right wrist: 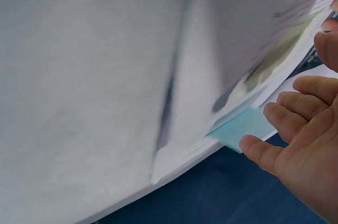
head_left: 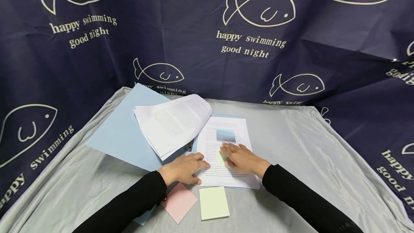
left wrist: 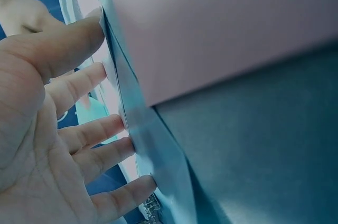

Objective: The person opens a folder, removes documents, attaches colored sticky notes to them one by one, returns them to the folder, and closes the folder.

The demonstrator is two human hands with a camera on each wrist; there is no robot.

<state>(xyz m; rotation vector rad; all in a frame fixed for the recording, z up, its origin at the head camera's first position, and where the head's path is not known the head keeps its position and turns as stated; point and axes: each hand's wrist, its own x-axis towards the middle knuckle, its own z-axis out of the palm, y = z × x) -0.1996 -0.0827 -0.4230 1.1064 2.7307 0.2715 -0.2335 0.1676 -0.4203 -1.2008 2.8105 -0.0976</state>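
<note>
A printed page [head_left: 207, 181] lies in an open light blue folder [head_left: 118, 130]. A blue sticky note [head_left: 226, 135] is on the page's upper half, with a pale yellow-green sticky note [head_left: 220, 157] below it. My right hand [head_left: 244, 159] rests on the yellow-green note with extended fingers, covering its right part. At the page's lower left, my left hand [head_left: 184, 168] touches the paper with spread fingers. In the left wrist view, the left fingertips [left wrist: 119, 123] meet the sheet's edge. Several turned-back printed sheets [head_left: 173, 123] curl over the folder's left cover.
In front of the folder lie a pink sticky pad [head_left: 179, 203] and a pale green sticky pad [head_left: 214, 204]. A blue piece [head_left: 143, 218] shows partly beneath the left sleeve. The folder's metal clip [head_left: 189, 146] sits at its spine. A dark blue fish-print curtain [head_left: 200, 46] hangs behind the grey cloth.
</note>
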